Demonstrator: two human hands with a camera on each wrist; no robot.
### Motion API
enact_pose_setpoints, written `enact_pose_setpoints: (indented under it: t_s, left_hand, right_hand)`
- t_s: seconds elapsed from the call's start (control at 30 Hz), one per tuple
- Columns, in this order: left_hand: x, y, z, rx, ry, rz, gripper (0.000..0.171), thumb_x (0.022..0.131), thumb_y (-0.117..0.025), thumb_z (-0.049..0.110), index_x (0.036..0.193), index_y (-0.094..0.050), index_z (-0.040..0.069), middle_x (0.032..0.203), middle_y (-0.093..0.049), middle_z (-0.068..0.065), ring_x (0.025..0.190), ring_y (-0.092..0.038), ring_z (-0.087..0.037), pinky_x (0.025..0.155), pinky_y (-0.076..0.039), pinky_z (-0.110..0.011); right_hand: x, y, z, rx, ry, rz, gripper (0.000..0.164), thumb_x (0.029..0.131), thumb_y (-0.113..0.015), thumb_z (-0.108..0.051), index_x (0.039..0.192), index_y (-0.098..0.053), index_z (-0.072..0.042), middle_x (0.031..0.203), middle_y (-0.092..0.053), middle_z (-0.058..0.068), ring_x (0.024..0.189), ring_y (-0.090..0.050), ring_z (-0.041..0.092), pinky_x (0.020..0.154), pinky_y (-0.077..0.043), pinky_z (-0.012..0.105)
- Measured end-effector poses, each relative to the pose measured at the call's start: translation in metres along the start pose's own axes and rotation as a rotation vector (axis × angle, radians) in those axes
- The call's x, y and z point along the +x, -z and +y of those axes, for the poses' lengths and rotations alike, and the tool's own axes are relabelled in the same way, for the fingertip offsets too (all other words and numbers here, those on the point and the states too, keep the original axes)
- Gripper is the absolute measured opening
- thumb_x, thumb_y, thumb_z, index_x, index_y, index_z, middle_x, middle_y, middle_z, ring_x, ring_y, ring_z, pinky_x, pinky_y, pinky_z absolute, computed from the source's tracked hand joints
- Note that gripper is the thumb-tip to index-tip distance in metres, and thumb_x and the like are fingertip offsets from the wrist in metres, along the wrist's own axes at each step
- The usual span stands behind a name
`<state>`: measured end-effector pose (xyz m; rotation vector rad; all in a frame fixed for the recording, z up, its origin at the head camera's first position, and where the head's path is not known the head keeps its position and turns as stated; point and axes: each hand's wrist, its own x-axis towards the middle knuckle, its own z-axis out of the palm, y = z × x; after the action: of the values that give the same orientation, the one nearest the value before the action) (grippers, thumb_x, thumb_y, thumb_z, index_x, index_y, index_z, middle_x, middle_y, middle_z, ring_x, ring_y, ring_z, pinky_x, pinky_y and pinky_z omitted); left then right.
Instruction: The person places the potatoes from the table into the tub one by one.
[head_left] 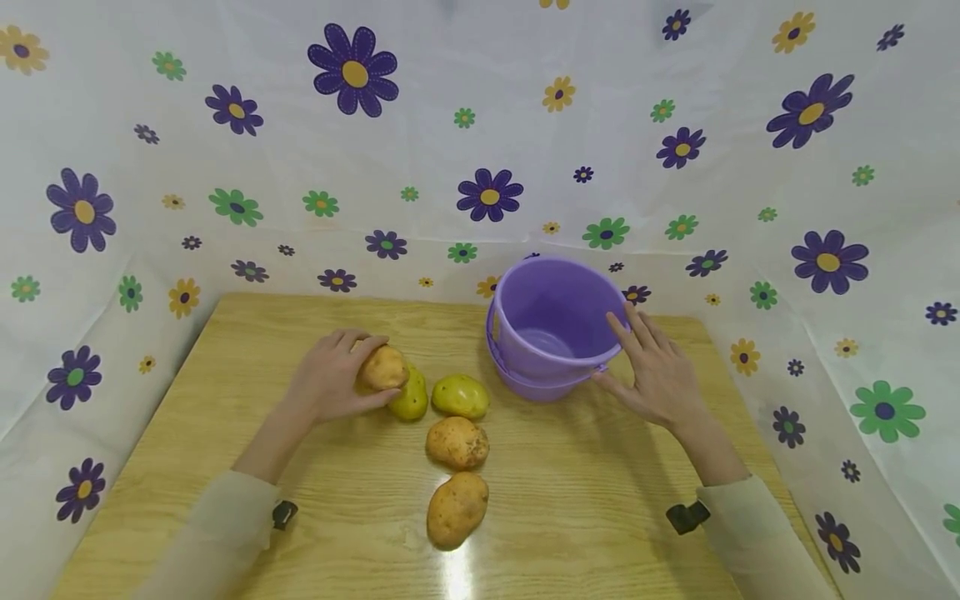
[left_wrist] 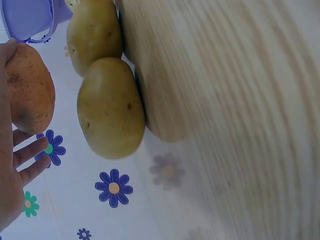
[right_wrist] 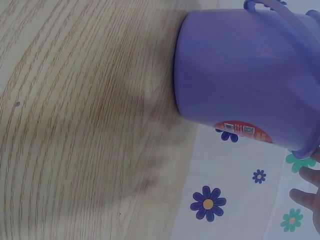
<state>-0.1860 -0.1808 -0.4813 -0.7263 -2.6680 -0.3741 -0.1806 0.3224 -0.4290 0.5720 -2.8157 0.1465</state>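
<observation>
Between thumb and fingers, my left hand (head_left: 328, 377) grips a brown potato (head_left: 386, 367). In the left wrist view this held potato (left_wrist: 31, 90) appears apart from two greenish potatoes beside it. One greenish potato (head_left: 410, 398) lies partly behind the held one, and another greenish potato (head_left: 461, 396) sits to its right. A purple bucket (head_left: 517, 342) stands upright on the table, with no contents showing inside. My right hand (head_left: 660, 375) is at the bucket's right rim, fingers extended along it. In the right wrist view only its fingertips show, near the rim.
Two more brown potatoes, an upper one (head_left: 457, 442) and a lower one (head_left: 457, 510), lie in a column toward me. The bucket's handle (head_left: 491, 342) hangs down its left side. Flower-patterned white sheeting (head_left: 420, 158) encloses the wooden table (head_left: 585, 508) at the back and sides.
</observation>
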Motion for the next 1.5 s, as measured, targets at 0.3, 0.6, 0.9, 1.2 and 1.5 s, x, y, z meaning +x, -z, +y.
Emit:
enact_pose_setpoints:
  t_s: [0.3, 0.6, 0.9, 1.2, 1.5]
  left_hand:
    - [0.013, -0.006, 0.019, -0.049, -0.061, 0.033, 0.084, 0.077, -0.081, 0.065, 0.14, -0.063, 0.012, 0.127, -0.068, -0.015, 0.118, -0.065, -0.037, 0.102, -0.057, -0.056]
    - [0.033, -0.009, 0.036, -0.029, -0.125, 0.046, 0.085, 0.079, -0.079, 0.067, 0.142, -0.062, 0.014, 0.128, -0.068, -0.012, 0.118, -0.065, -0.033, 0.104, -0.057, -0.051]
    - [0.061, -0.011, 0.054, -0.033, -0.208, 0.104, 0.085, 0.077, -0.079, 0.07, 0.14, -0.065, 0.014, 0.124, -0.07, -0.011, 0.115, -0.067, -0.031, 0.101, -0.059, -0.048]
    - [0.079, -0.007, 0.068, -0.022, -0.241, 0.158, 0.084, 0.078, -0.075, 0.072, 0.137, -0.065, 0.013, 0.127, -0.071, -0.011, 0.117, -0.067, -0.032, 0.101, -0.06, -0.046]
    - [0.098, -0.002, 0.076, -0.031, -0.283, 0.197, 0.083, 0.078, -0.076, 0.071, 0.138, -0.065, 0.014, 0.126, -0.069, -0.009, 0.115, -0.066, -0.029, 0.102, -0.058, -0.044]
  right_hand:
    - [-0.001, -0.002, -0.001, 0.013, 0.011, 0.009, 0.094, 0.095, -0.062, -0.064, 0.169, -0.025, -0.02, 0.176, -0.02, 0.018, 0.155, -0.035, 0.05, 0.117, -0.042, 0.069]
    - [0.001, -0.005, -0.002, 0.014, 0.015, 0.005, 0.094, 0.095, -0.061, -0.065, 0.17, -0.023, -0.022, 0.177, -0.018, 0.016, 0.155, -0.034, 0.05, 0.118, -0.041, 0.069]
    - [0.001, -0.005, 0.0, 0.02, 0.015, 0.021, 0.094, 0.095, -0.06, -0.067, 0.17, -0.023, -0.022, 0.177, -0.018, 0.016, 0.157, -0.032, 0.049, 0.12, -0.039, 0.069]
    - [-0.001, -0.005, 0.001, 0.014, 0.016, 0.029, 0.094, 0.095, -0.06, -0.067, 0.169, -0.024, -0.022, 0.177, -0.018, 0.014, 0.156, -0.034, 0.049, 0.118, -0.041, 0.069]
    - [0.0, -0.005, 0.0, 0.035, 0.008, 0.03, 0.093, 0.096, -0.06, -0.066, 0.169, -0.025, -0.021, 0.177, -0.019, 0.016, 0.156, -0.034, 0.049, 0.116, -0.041, 0.072]
